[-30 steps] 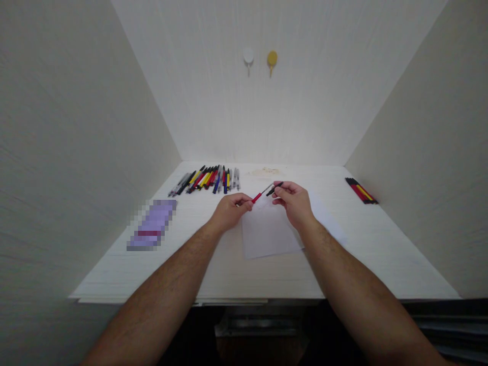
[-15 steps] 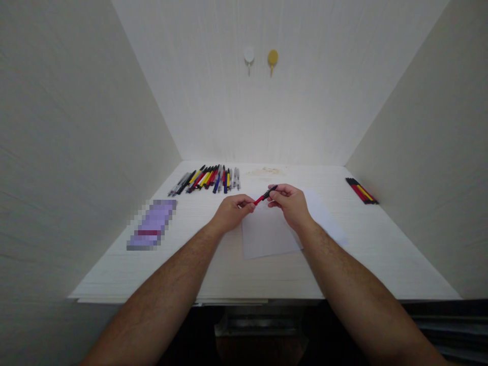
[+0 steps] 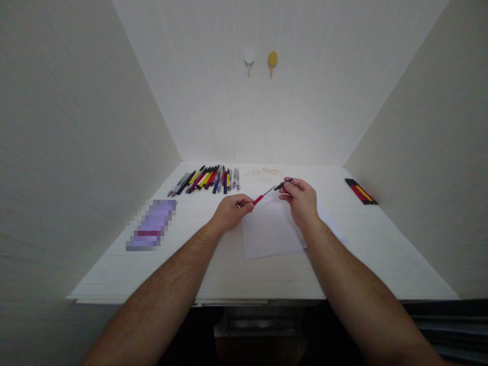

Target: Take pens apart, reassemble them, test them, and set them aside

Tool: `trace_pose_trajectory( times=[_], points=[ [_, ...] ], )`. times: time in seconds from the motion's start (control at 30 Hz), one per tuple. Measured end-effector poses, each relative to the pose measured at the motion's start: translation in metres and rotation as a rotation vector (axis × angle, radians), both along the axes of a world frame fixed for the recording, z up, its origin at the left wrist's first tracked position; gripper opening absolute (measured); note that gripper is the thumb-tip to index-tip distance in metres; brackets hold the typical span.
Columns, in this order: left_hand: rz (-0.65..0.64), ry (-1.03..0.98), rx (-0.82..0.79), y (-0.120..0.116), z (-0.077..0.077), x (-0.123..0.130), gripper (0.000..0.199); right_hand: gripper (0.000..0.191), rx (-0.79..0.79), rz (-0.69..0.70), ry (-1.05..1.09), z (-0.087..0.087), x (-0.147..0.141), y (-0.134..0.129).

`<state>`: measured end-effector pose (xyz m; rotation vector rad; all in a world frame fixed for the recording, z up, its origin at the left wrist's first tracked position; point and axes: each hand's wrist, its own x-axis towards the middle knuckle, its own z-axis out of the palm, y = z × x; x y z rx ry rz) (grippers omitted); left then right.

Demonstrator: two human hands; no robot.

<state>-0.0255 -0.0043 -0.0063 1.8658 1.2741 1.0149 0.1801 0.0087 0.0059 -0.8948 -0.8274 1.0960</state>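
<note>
My left hand [image 3: 233, 212] pinches a red pen barrel [image 3: 258, 200] over the left edge of the white paper [image 3: 270, 234]. From the barrel's upper end a thin refill [image 3: 269, 191] sticks out, pointing up and right. My right hand [image 3: 301, 199] grips a black pen part [image 3: 283, 184] between thumb and fingers, a little to the right of the refill's tip. The black part looks apart from the red barrel. Both hands are above the paper's far part.
A row of several mixed pens [image 3: 208, 179] lies at the back left. Several red, yellow and black pens [image 3: 361, 192] lie by the right wall. A blurred purple item [image 3: 154, 223] rests at left. Two hooks, white [image 3: 249, 56] and yellow [image 3: 272, 58], hang on the back wall.
The black part has come off the red barrel, and the refill now shows. My right hand has moved right and slightly away with the black part. My left hand has barely moved.
</note>
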Motion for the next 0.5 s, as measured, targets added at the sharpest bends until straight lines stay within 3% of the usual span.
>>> trace_pose_trajectory(
  times=[0.5],
  points=[
    [-0.007,0.004,0.007,0.0010,-0.0043,-0.0009,0.019,0.018,0.036,0.005,0.061,0.0052,0.0052,-0.0003]
  ],
)
